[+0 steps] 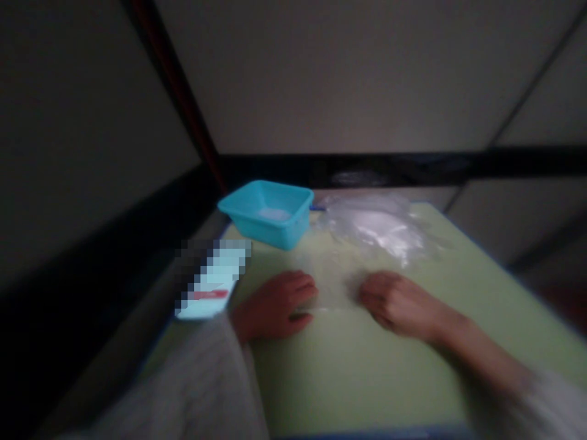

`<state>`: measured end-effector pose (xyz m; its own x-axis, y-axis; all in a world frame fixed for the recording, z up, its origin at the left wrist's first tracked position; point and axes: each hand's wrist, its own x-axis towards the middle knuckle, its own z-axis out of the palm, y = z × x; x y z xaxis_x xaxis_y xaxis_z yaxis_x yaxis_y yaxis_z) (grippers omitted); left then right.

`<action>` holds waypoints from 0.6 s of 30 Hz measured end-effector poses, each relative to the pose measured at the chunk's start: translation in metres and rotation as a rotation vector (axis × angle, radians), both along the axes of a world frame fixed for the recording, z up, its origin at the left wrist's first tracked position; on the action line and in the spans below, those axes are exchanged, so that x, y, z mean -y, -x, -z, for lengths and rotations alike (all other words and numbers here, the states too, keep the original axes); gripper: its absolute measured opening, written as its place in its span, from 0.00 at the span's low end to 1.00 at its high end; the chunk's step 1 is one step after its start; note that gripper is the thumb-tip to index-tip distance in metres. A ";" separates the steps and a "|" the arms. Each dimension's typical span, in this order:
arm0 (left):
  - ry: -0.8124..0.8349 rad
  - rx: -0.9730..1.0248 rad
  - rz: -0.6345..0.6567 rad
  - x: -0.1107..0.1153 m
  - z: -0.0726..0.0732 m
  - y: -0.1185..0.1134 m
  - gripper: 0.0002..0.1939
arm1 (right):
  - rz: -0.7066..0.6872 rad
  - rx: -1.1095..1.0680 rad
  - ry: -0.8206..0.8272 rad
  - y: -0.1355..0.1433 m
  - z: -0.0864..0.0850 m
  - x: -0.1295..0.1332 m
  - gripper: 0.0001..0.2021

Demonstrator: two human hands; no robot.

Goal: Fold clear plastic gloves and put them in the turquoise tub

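A flat, clear plastic bag (337, 284) lies on the table between my two hands, its outline faint and blurred. My left hand (285, 305) rests at the bag's left edge, the thumb apart from the curved fingers and no held thing visible in the gap. At the right edge is my right hand (393, 304), closed with its fingers curled under. Whatever those fingers pinch, if anything, is hidden from view.
A turquoise plastic basket (287, 235) with something whitish inside stands at the back left. Beside it is a heap of clear plastic bags (380, 226). A phone with a lit screen (208, 299) lies on the left of the green table (367, 385). Walls border the far side.
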<state>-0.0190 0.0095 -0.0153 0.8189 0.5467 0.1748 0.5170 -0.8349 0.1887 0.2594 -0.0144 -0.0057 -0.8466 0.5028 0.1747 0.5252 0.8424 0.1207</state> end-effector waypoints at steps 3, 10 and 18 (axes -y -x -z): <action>0.001 0.007 0.007 0.000 0.000 0.000 0.14 | -0.004 -0.036 -0.002 -0.001 0.002 -0.003 0.11; -0.001 0.038 0.005 -0.001 0.003 0.002 0.15 | -0.013 -0.191 0.189 -0.007 0.003 -0.011 0.11; -0.008 0.120 -0.019 -0.007 0.007 0.000 0.10 | 0.155 -0.534 0.473 -0.010 0.004 -0.013 0.10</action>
<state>-0.0190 0.0164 -0.0220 0.7814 0.5598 0.2756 0.5068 -0.8271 0.2432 0.2693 -0.0019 -0.0094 -0.6196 0.7340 0.2782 0.5286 0.6521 -0.5435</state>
